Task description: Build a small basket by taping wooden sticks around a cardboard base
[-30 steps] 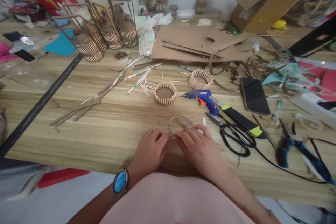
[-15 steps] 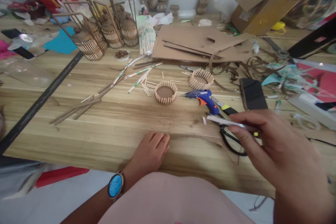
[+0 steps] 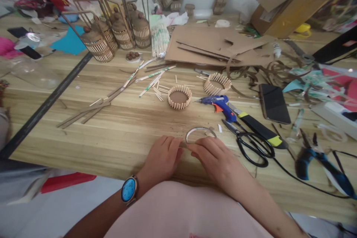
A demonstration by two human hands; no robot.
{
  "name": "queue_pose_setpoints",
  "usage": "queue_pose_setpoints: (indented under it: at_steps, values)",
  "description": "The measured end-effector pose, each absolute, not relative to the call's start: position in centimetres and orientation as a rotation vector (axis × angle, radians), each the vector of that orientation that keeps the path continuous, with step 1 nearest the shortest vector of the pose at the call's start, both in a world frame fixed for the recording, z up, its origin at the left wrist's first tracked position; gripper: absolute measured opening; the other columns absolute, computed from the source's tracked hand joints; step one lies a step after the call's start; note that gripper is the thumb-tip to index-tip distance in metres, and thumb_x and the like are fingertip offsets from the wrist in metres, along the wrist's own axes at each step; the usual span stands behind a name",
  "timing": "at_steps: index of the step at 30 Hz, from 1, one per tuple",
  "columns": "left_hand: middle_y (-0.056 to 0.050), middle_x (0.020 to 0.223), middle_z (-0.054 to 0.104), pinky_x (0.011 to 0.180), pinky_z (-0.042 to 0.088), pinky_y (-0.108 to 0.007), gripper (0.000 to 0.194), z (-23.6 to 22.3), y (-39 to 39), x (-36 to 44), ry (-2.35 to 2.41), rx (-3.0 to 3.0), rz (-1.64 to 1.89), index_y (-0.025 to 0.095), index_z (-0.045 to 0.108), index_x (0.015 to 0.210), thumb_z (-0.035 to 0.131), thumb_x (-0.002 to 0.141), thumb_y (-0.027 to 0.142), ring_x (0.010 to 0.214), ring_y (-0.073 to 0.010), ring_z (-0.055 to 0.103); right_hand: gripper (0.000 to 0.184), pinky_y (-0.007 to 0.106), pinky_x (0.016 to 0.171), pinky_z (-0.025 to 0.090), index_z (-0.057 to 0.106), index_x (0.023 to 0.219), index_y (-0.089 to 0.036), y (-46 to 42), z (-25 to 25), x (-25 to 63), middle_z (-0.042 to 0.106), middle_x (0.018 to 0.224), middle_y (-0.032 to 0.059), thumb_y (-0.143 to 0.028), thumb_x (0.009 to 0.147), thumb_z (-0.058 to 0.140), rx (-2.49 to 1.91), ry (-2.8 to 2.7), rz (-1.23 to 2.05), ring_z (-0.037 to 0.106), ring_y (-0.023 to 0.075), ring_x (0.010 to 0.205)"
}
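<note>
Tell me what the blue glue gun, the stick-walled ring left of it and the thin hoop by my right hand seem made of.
Glue gun: likely plastic, with a smooth, evenly blue, molded-looking body. Stick-walled ring: apparently bare wood, its sticks pale tan and matte; the flat brown floor could be cardboard. Thin hoop: perhaps plastic, pale and slightly shiny, but too blurred to be sure.

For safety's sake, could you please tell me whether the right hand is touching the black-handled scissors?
Apart: the head view shows a strip of bare table between the right hand and the scissors.
</note>
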State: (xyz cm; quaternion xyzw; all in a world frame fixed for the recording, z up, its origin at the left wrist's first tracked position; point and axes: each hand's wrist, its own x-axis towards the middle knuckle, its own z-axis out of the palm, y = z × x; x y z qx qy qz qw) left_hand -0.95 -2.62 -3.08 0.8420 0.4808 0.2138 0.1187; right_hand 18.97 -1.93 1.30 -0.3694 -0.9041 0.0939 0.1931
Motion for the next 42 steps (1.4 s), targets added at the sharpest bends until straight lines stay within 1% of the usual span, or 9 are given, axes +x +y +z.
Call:
queue_pose_setpoints:
  at_steps: [9, 15, 19, 22, 26, 29, 32, 36, 42]
  values:
    - [-0.010, 0.097, 0.068, 0.074, 0.052, -0.039, 0.022, -3.4, -2.5, -0.8, 1.431, 2.459, 0.742, 0.013, 0.053, 0.112, 0.037, 0.099, 0.017, 0.083, -0.0241, 0.061, 0.029, 0.033, 0.076, 0.048, 0.063, 0.107, -0.016, -2.0, 2.2, 18.8, 0.063, 0.088, 0.0067, -0.017, 0.102, 0.035, -0.914, -2.602, 0.229, 0.053, 0.0195, 0.081]
    - [-0.007, 0.084, 0.065, 0.069, 0.049, -0.037, 0.023, -3.1, -2.5, -0.9, 1.401, 2.503, 0.552, 0.017, 0.059, 0.088, 0.038, 0.096, 0.013, 0.077, -0.0239, 0.056, 0.026, 0.034, 0.074, 0.042, 0.064, 0.106, -0.014, -1.8, 2.0, 18.8, 0.062, 0.085, 0.0069, -0.013, 0.099, 0.039, -0.942, -2.597, 0.082, 0.052, 0.0206, 0.078]
    - [-0.007, 0.082, 0.064, 0.067, 0.049, -0.037, 0.023, -3.2, -2.6, -1.1, 1.370, 2.542, 0.585, 0.017, 0.060, 0.086, 0.040, 0.096, 0.014, 0.074, -0.0234, 0.054, 0.027, 0.034, 0.069, 0.038, 0.067, 0.099, -0.018, -1.5, 1.5, 19.1, 0.063, 0.082, 0.0062, -0.008, 0.096, 0.042, -1.103, -2.552, -0.141, 0.052, 0.0216, 0.076]
    - [-0.007, 0.085, 0.066, 0.069, 0.050, -0.037, 0.025, -3.4, -2.7, -1.2, 1.329, 2.570, 0.664, 0.015, 0.061, 0.104, 0.036, 0.098, 0.016, 0.076, -0.0230, 0.057, 0.029, 0.033, 0.070, 0.040, 0.067, 0.090, -0.019, -1.2, 2.0, 19.8, 0.064, 0.088, 0.0074, -0.008, 0.095, 0.041, -1.143, -2.532, -0.210, 0.054, 0.0216, 0.078]
    - [-0.011, 0.094, 0.070, 0.075, 0.053, -0.036, 0.038, -3.7, -2.9, -1.7, 1.263, 2.639, 0.774, 0.007, 0.043, 0.136, 0.034, 0.102, 0.020, 0.083, -0.0225, 0.062, 0.027, 0.035, 0.072, 0.044, 0.065, 0.096, -0.018, -1.0, 4.9, 22.3, 0.066, 0.096, 0.0108, -0.017, 0.098, 0.038, -1.260, -2.524, -0.243, 0.058, 0.0244, 0.084]
    - [-0.013, 0.099, 0.070, 0.081, 0.055, -0.037, 0.029, -4.4, -3.3, -2.1, 1.226, 2.735, 0.799, 0.008, 0.055, 0.121, 0.038, 0.101, 0.020, 0.090, -0.0232, 0.063, 0.022, 0.034, 0.068, 0.044, 0.064, 0.095, -0.023, -0.6, 7.2, 24.1, 0.067, 0.091, 0.0065, -0.031, 0.098, 0.043, -1.482, -2.387, 0.023, 0.061, 0.0229, 0.081]
    - [-0.014, 0.104, 0.070, 0.085, 0.056, -0.038, 0.024, -5.2, -4.0, -2.4, 1.234, 2.840, 0.769, 0.009, 0.064, 0.108, 0.044, 0.098, 0.017, 0.098, -0.0251, 0.062, 0.022, 0.030, 0.058, 0.041, 0.065, 0.087, -0.026, 0.1, 8.1, 23.5, 0.066, 0.078, 0.0010, -0.039, 0.094, 0.048, -1.578, -2.305, 0.657, 0.059, 0.0173, 0.066]
    - [-0.014, 0.108, 0.070, 0.088, 0.057, -0.040, 0.025, -6.0, -4.8, -2.7, 1.283, 2.899, 0.730, 0.008, 0.066, 0.111, 0.048, 0.096, 0.017, 0.107, -0.0282, 0.060, 0.022, 0.025, 0.052, 0.036, 0.066, 0.078, -0.022, 1.9, 5.9, 19.5, 0.061, 0.066, -0.0019, -0.038, 0.087, 0.053, -1.576, -2.192, 1.453, 0.051, 0.0131, 0.059]
    - [-0.015, 0.123, 0.067, 0.092, 0.055, -0.040, 0.034, -6.1, -5.3, -3.4, 1.237, 2.905, 0.517, 0.010, 0.060, 0.126, 0.043, 0.098, 0.015, 0.116, -0.0273, 0.059, 0.017, 0.025, 0.061, 0.040, 0.066, 0.078, -0.018, 3.8, 1.7, 15.1, 0.066, 0.072, -0.0001, -0.028, 0.086, 0.055, -1.599, -2.241, 1.493, 0.056, 0.0137, 0.067]
